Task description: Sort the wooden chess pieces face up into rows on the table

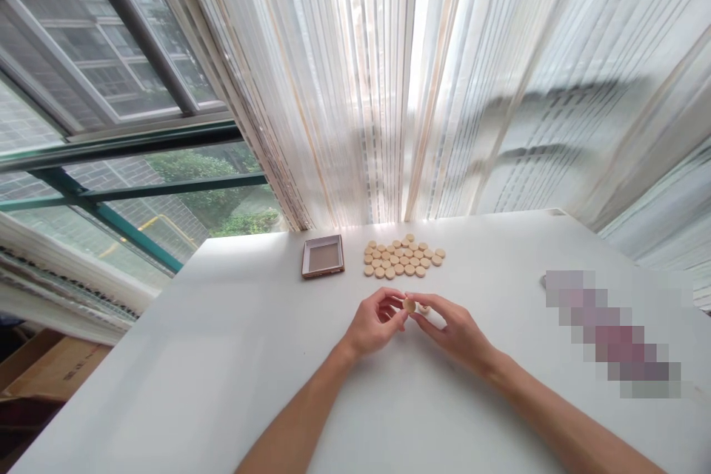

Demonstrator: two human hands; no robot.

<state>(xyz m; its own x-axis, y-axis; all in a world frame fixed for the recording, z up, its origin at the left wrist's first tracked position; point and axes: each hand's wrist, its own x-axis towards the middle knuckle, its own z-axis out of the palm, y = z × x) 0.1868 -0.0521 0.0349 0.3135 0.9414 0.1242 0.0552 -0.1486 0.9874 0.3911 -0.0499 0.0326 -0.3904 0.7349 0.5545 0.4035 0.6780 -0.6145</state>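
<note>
Near the middle of the white table, my left hand (375, 324) and my right hand (456, 333) meet at the fingertips around a small round wooden game piece (409, 305). Both hands pinch it from either side, its plain pale face tilted towards me. Just behind it, partly framed by the fingers of my right hand, is a second wooden piece (424, 309) with a red mark. Beyond my hands lies a loose cluster of several wooden pieces (397, 259), flat on the table, their faces looking plain from here.
A square open box part (305, 261) with a brown rim stands left of the cluster. A blurred-out object (614, 337) lies at the right of the white table (222, 385). Striped sheer curtains (355, 89) hang behind the far edge, with a window (100, 52) at the left.
</note>
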